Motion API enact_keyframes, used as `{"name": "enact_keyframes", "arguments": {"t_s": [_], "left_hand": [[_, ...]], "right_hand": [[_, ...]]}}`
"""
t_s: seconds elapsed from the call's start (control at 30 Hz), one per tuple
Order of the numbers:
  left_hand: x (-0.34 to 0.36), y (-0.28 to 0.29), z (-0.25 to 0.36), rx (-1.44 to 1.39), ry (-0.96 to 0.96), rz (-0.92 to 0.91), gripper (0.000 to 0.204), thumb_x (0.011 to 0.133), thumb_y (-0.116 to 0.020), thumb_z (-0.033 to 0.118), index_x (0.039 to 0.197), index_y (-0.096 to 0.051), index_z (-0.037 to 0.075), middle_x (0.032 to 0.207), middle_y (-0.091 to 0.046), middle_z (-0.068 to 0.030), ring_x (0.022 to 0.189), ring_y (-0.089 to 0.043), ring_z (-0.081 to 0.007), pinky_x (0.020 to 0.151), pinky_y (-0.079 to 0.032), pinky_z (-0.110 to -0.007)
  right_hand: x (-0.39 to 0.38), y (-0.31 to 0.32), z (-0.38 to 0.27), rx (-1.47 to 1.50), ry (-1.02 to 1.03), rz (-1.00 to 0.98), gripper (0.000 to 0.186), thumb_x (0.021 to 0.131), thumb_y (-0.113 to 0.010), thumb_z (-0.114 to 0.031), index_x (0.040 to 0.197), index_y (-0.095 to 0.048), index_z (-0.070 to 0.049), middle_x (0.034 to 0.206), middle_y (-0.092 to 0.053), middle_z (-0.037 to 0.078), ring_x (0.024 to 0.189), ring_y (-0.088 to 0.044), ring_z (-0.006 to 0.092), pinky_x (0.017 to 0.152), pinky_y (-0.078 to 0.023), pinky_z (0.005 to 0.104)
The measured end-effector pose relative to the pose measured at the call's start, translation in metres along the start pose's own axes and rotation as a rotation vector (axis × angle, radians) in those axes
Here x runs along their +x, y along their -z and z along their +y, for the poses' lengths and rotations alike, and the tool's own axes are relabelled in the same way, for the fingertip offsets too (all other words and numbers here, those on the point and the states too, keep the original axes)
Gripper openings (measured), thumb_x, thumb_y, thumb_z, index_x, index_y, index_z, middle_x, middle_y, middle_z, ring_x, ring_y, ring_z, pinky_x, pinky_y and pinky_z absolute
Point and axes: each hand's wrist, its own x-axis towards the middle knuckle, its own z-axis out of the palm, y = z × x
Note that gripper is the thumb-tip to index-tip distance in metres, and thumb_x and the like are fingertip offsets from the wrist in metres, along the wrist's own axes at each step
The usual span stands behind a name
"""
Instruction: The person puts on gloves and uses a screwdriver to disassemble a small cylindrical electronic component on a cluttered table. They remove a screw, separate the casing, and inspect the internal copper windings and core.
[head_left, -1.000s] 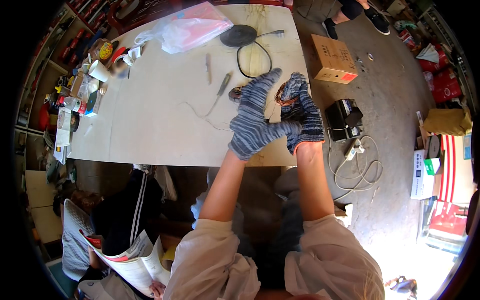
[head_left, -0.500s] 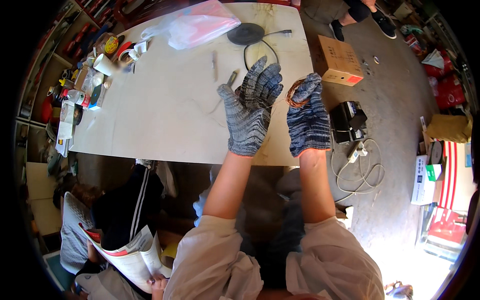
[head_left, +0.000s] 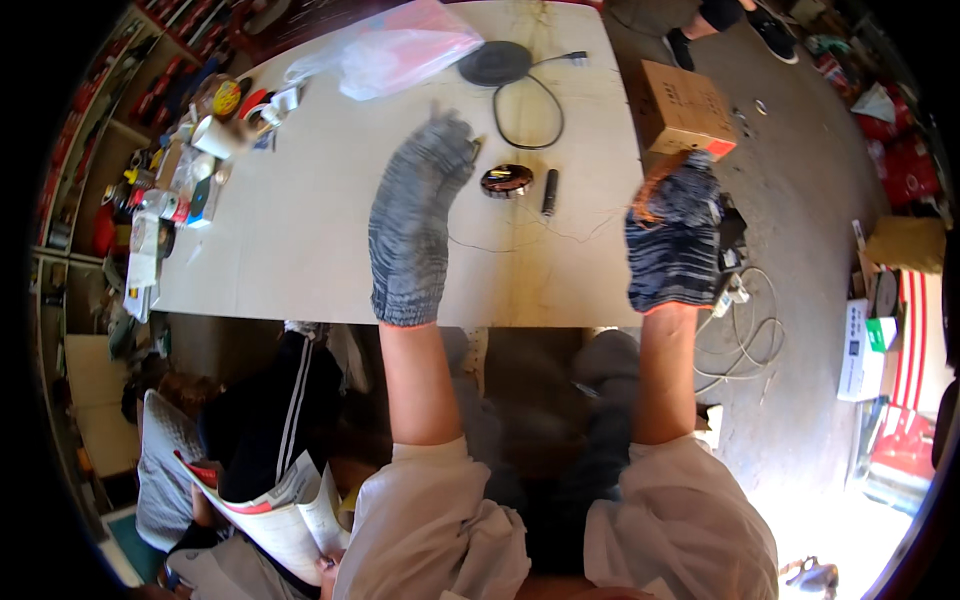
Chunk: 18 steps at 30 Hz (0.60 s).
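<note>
My left hand [head_left: 410, 220], in a grey knitted glove and blurred by motion, is over the middle of the table [head_left: 250, 260]; a thin tool shows beside its fingertips, and I cannot make out whether it holds it. My right hand [head_left: 672, 245], in a darker glove, grips a loose coil of copper wire [head_left: 652, 190] at the table's right edge. Thin strands trail across the top between my hands. A round dark metal part with copper [head_left: 507, 181] lies there, beside a short black cylinder [head_left: 550, 193]. Behind them is a black flat disc [head_left: 494, 62] with a cable.
A plastic bag [head_left: 390, 50] lies at the back, clutter [head_left: 215, 137] along the left. Right on the floor are a cardboard box [head_left: 680, 105], cords [head_left: 750, 350] and black equipment. Someone's legs [head_left: 715, 30] show at top right; another person [head_left: 260, 420] holds papers at lower left.
My hands have moved apart: the left moved leftward and blurred, the right moved right with the copper coil. The round metal part and black cylinder are now uncovered.
</note>
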Motion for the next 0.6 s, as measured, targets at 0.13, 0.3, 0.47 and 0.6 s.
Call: {"name": "enact_keyframes", "arguments": {"t_s": [0.13,0.3,0.47,0.6], "left_hand": [[-0.016,-0.023,0.001,0.533,-0.048,-0.257,0.028,0.082,-0.064,0.005,0.110,-0.064,0.000,0.104,-0.065,-0.0083,0.092,-0.061,-0.0144,0.090,-0.046,-0.028],[-0.020,-0.046,-0.010,0.636,-0.075,-0.235,0.027,0.078,-0.067,-0.001,0.105,-0.068,0.003,0.101,-0.067,-0.0083,0.091,-0.061,-0.0146,0.082,-0.048,-0.027],[-0.022,-0.038,-0.015,0.800,-0.313,-0.163,0.024,0.076,-0.070,0.007,0.100,-0.070,0.006,0.091,-0.068,-0.0084,0.085,-0.062,-0.0214,0.080,-0.048,-0.033],[-0.024,-0.047,-0.013,1.047,-0.485,-0.071,0.025,0.073,-0.073,0.012,0.097,-0.071,0.007,0.087,-0.067,-0.0098,0.081,-0.061,-0.0290,0.078,-0.048,-0.038]], "right_hand": [[0.002,0.000,-0.009,0.126,0.132,-0.075,0.039,0.084,-0.048,-0.006,0.120,-0.053,0.009,0.122,-0.055,0.023,0.117,-0.050,0.0356,0.106,-0.034,0.0451],[-0.003,-0.026,-0.012,2.638,-0.451,0.052,0.031,0.095,-0.045,-0.010,0.123,-0.051,0.002,0.120,-0.057,0.013,0.113,-0.054,0.0211,0.100,-0.041,0.0335],[-0.002,-0.003,-0.021,3.140,-0.644,0.080,0.033,0.096,-0.047,-0.009,0.127,-0.048,0.004,0.122,-0.057,0.012,0.114,-0.053,0.0177,0.099,-0.044,0.0292],[-0.001,0.000,-0.020,3.096,-0.670,0.072,0.030,0.096,-0.048,-0.010,0.124,-0.053,0.000,0.121,-0.058,0.012,0.109,-0.057,0.0212,0.102,-0.043,0.0331]]}}
